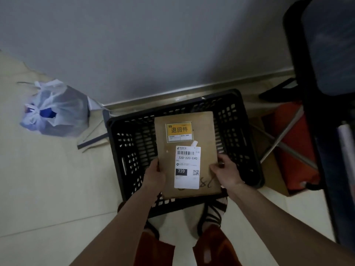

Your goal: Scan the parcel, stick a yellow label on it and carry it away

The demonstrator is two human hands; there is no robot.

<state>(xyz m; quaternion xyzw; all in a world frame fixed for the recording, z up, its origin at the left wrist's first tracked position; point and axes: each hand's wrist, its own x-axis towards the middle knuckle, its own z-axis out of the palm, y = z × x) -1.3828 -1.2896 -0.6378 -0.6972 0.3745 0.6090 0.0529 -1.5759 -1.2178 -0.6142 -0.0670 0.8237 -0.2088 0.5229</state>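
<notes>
A flat brown cardboard parcel point(206, 131) is held over a black plastic crate point(132, 143) on the floor. A yellow label point(179, 131) is stuck on the parcel's far half, and a white shipping label point(187, 167) with a barcode sits below it. My left hand point(154, 174) grips the parcel's left edge. My right hand point(224, 171) grips its right edge. Both hands are at the near half of the parcel.
A tied white plastic bag point(55, 110) lies on the floor at the left by the grey wall. At the right stand a dark chair point(317, 73) and an orange object point(294, 146) with metal legs. My sandalled feet point(211, 215) are just before the crate.
</notes>
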